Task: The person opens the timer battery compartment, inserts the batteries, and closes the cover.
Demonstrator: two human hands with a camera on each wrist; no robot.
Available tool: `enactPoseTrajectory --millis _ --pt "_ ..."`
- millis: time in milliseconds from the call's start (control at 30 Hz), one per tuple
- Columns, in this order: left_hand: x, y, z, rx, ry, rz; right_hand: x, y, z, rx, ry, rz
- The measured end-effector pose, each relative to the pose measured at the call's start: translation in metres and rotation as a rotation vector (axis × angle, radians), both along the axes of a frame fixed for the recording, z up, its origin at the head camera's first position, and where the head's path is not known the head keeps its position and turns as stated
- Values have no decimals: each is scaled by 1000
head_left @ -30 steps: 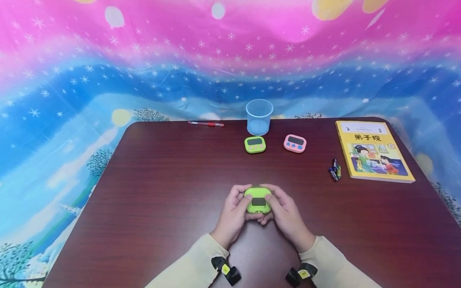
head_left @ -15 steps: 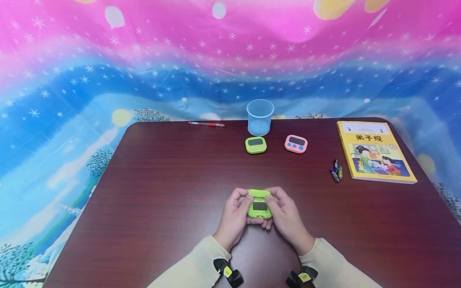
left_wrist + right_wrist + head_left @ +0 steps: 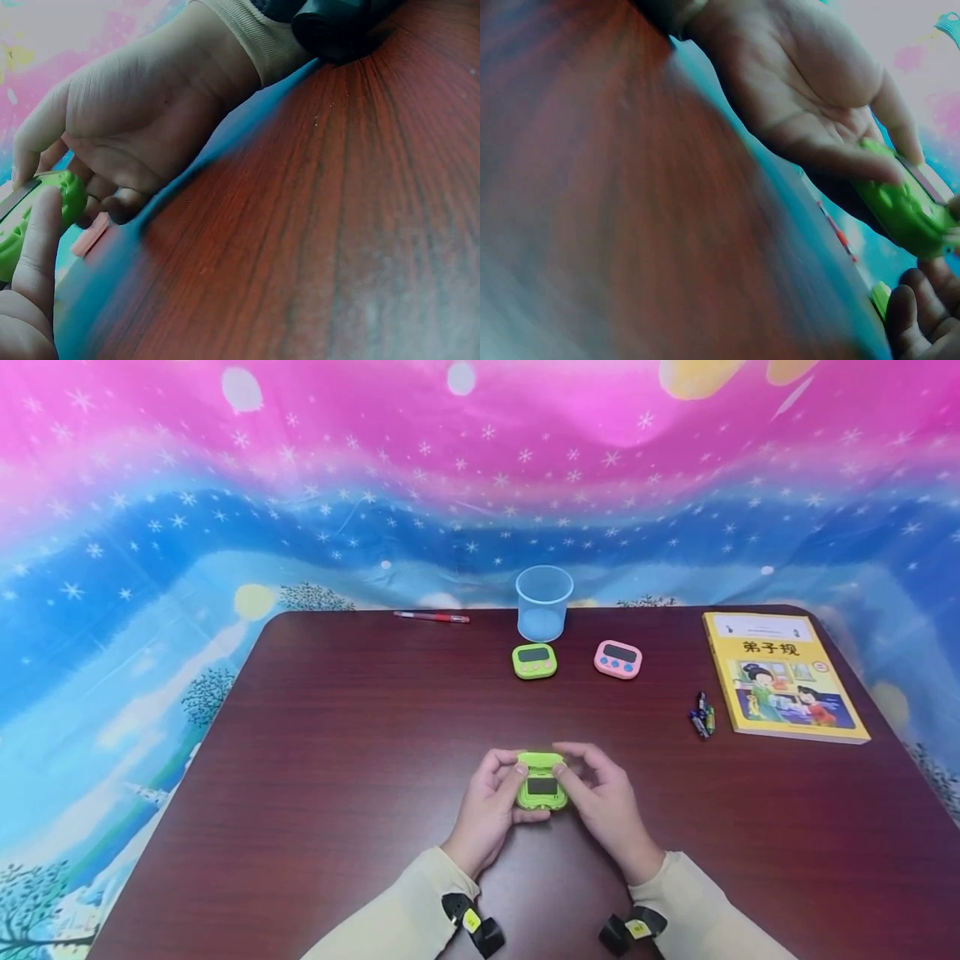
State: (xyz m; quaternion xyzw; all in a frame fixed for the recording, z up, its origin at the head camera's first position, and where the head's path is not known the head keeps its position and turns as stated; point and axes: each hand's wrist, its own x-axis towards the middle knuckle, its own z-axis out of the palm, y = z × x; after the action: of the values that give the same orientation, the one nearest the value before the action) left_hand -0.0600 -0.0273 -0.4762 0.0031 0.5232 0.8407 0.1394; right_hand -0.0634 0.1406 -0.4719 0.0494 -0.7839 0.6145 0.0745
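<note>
A lime-green digital timer (image 3: 542, 787) is held between both hands, a dark rectangular panel facing up and a flap tilted up along its far edge. My left hand (image 3: 487, 806) grips its left side, thumb on top and a finger under the near edge. On the right side, my right hand (image 3: 606, 797) rests its thumb beside the flap, with the index finger reaching past the far corner. In the left wrist view the right hand (image 3: 150, 112) has its lower fingers loosely curled below the timer (image 3: 71, 195). The right wrist view shows the left hand (image 3: 802, 90) pinching the timer (image 3: 900, 199).
Farther back lie a second green timer (image 3: 534, 662) and a pink timer (image 3: 618, 660). Behind them stand a clear blue cup (image 3: 543, 610) and a red pen (image 3: 432, 617). Several small batteries (image 3: 702, 718) lie by a yellow book (image 3: 783, 681) at the right.
The timer's flap has come up from the body, showing a gap. The right fingers have withdrawn from under the near edge, and the right hand has shifted slightly right.
</note>
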Motion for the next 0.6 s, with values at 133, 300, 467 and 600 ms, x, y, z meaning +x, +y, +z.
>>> enactPoseTrajectory --millis 133,300,467,600 --pt "0 0 1 -5 -6 -20 -3 4 1 43 114 -10" --pt "0 -2 1 -11 -12 -53 -5 9 3 128 169 19" --pt "-2 -5 1 -7 0 -135 -7 17 7 187 138 40" --pt "-4 -8 0 -17 18 -240 -11 23 6 251 155 68"
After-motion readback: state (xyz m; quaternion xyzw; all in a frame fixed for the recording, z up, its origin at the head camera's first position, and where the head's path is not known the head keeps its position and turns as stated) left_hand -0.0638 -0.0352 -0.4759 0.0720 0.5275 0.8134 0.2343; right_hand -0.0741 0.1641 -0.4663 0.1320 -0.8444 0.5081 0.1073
